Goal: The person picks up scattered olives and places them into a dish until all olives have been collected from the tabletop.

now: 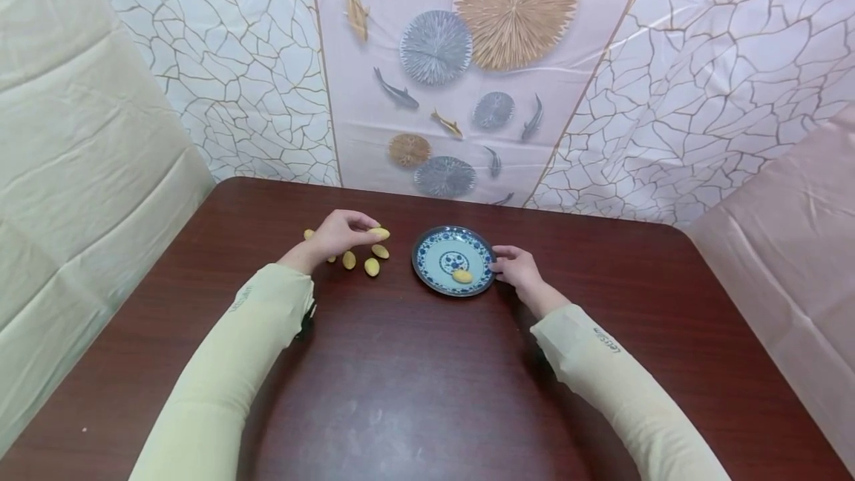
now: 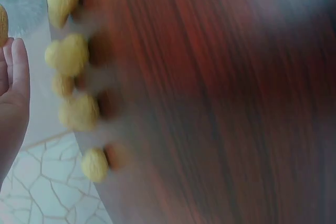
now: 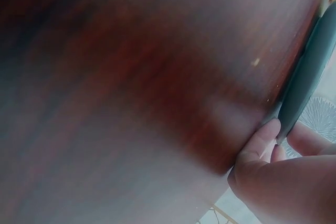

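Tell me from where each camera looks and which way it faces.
Head: worn on the head, faces forward and down at table, wall, plate, yellow pieces; left hand, right hand, sleeves show.
Left wrist: worn there, faces across table toward yellow pieces and wall; left hand shows partly, at left edge.
Right wrist: worn there, faces across table toward plate; right hand shows at lower right.
Shared: head and right wrist both show the right hand gripping the plate.

Head view overlooks tabletop (image 1: 414, 384); wrist views skim it.
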